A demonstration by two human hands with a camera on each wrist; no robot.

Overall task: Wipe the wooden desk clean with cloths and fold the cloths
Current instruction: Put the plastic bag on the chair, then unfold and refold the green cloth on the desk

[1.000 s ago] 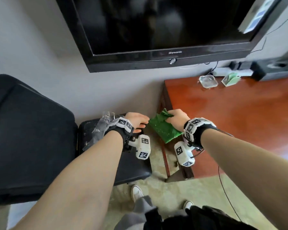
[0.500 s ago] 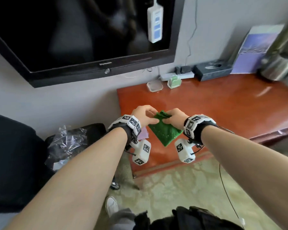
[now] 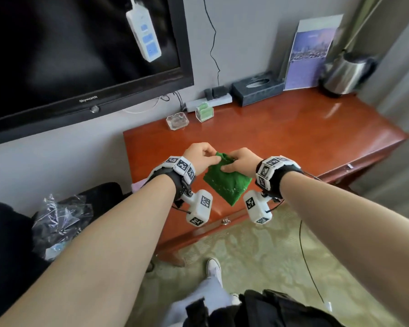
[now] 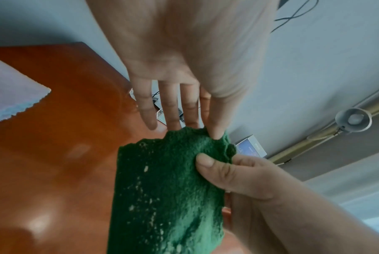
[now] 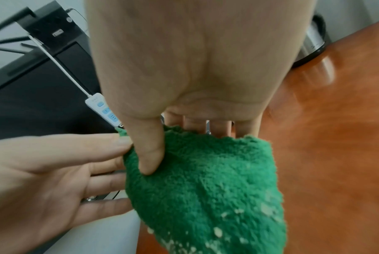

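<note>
A green cloth (image 3: pixel 226 185), speckled with pale crumbs, hangs folded above the front left part of the reddish wooden desk (image 3: pixel 293 138). My left hand (image 3: pixel 214 158) pinches its top left corner. My right hand (image 3: pixel 227 165) grips the top edge right beside it. In the left wrist view the green cloth (image 4: pixel 169 189) hangs below my left fingers, with the right thumb pressed on it. The right wrist view shows my thumb dug into the green cloth (image 5: pixel 206 180), fingers behind it. A pale pink cloth (image 4: pixel 10 89) lies flat on the desk to the left.
Along the desk's back edge stand a glass ashtray (image 3: pixel 177 121), a small green box (image 3: pixel 204 112), a tissue box (image 3: pixel 257 89), a brochure (image 3: pixel 312 50) and a steel kettle (image 3: pixel 347 76). A TV (image 3: pixel 80 55) hangs on the wall. A black chair with a plastic bag (image 3: pixel 59 220) stands left.
My left hand came over from the black chair and took the cloth's corner beside the right hand. Both hands now hold the cloth over the desk, and my view swung right.
</note>
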